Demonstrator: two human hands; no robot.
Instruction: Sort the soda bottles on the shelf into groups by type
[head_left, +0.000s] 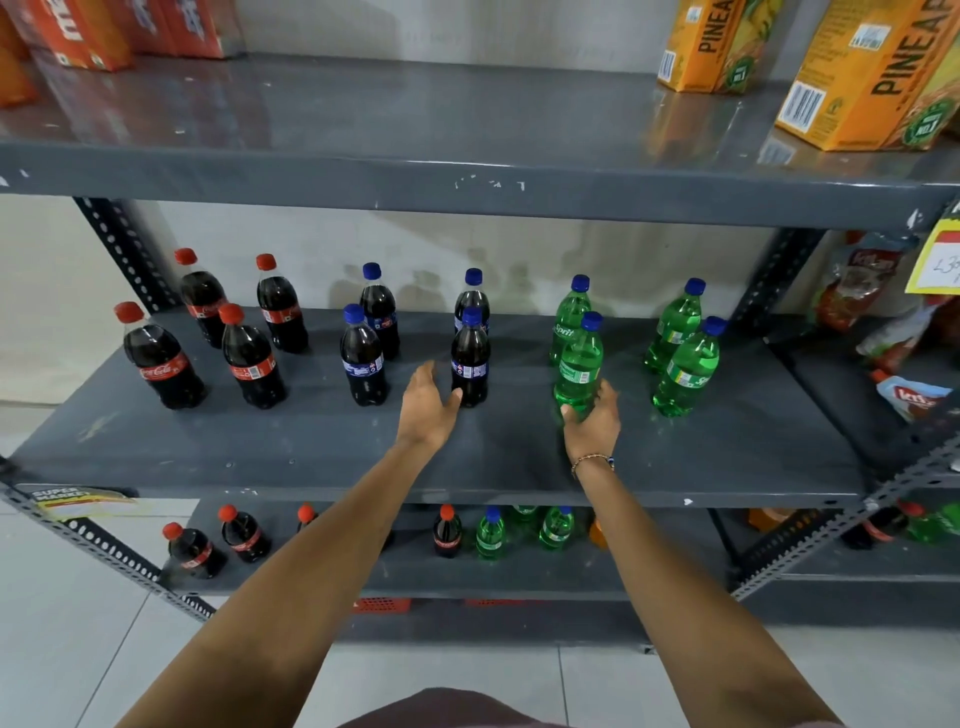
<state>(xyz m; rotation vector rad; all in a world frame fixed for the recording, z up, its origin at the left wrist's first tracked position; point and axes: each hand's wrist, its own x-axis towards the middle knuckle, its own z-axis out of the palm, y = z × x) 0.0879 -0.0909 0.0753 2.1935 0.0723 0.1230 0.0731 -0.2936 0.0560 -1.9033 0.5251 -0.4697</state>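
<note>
Head view: we see Coca-Cola bottles (161, 358) frame-left; left hand (427, 405) spread beside a blue-capped cola (469, 358), right hand (592, 423) loosely cupping a Sprite bottle (579, 366).

The person is wearing nothing on either forearm: both arms are showing bare from the bottom edge of the view up to the wrists, with no sleeves coming into sight. The left hand (428, 402) is carrying no ring, watch or band. Around the wrist of the right hand (592, 423) a thin beaded bracelet (592, 460) is sitting, with small pale beads and one blue bead at its outer side. At the bottom edge a dark reddish-brown garment (447, 709) is showing.
</note>
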